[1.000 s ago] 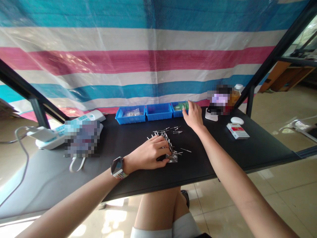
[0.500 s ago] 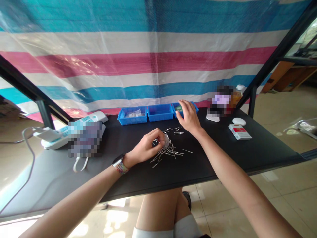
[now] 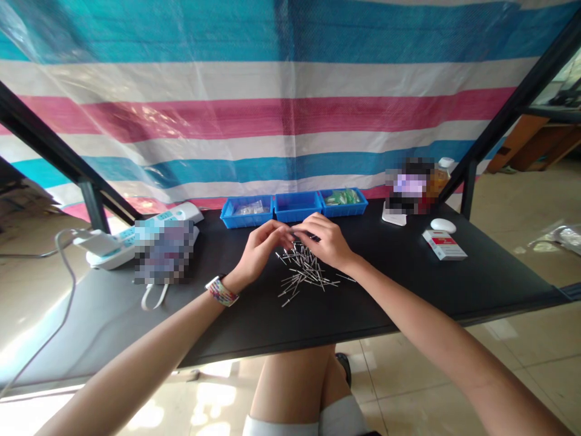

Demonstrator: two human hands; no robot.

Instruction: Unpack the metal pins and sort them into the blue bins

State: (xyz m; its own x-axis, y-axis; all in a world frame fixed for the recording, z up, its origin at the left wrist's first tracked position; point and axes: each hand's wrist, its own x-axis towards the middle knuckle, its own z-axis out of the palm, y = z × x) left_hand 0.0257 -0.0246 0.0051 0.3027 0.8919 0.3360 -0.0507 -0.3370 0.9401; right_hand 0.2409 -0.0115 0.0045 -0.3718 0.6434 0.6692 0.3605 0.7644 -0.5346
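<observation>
A loose pile of thin metal pins (image 3: 305, 274) lies on the black table (image 3: 408, 290). My left hand (image 3: 259, 247) and my right hand (image 3: 325, 242) meet just above the far side of the pile. Their fingertips are pinched together around something small that I cannot make out. A watch with a patterned band sits on my left wrist (image 3: 220, 290). Behind the hands stand three blue bins in a row: the left bin (image 3: 247, 212) holds a clear bag, the middle bin (image 3: 297, 207) looks bare, and the right bin (image 3: 345, 203) holds green pieces.
At the left lie a white device (image 3: 109, 245) with a cable and a white strap (image 3: 152, 297). At the right are a red and white box (image 3: 445, 245), a white oval object (image 3: 442, 225) and a bottle (image 3: 442, 172). A striped tarp hangs behind. Black frame posts flank the table.
My right hand has come back from the right blue bin to the pile. My left hand has lifted off the pins and moved up to meet it. The pins lie more spread out.
</observation>
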